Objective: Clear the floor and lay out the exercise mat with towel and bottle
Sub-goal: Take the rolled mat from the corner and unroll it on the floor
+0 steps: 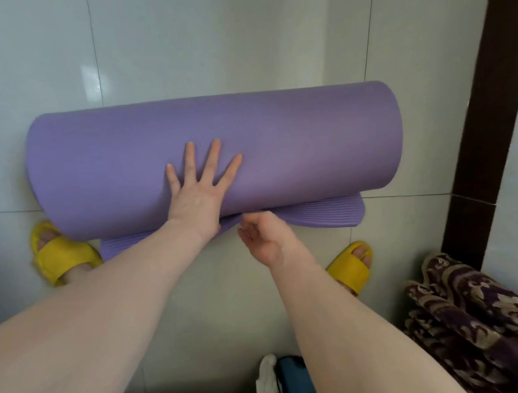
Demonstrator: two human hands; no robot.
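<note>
A purple exercise mat (294, 149) lies rolled up across the pale tiled floor (207, 44), with a short ribbed flap spread flat under its near side. My left hand (200, 189) rests palm down on the roll, fingers spread. My right hand (266, 238) hovers at the flap's near edge, fingers loosely curled, holding nothing that I can see. No towel or bottle is clearly visible.
My feet in yellow slippers (59, 257) (353, 266) stand either side of the near flap. A dark patterned blanket (482, 327) lies at the right. A dark brown strip (479, 114) runs along the right. A white frame (268, 386) with a teal item sits at the bottom.
</note>
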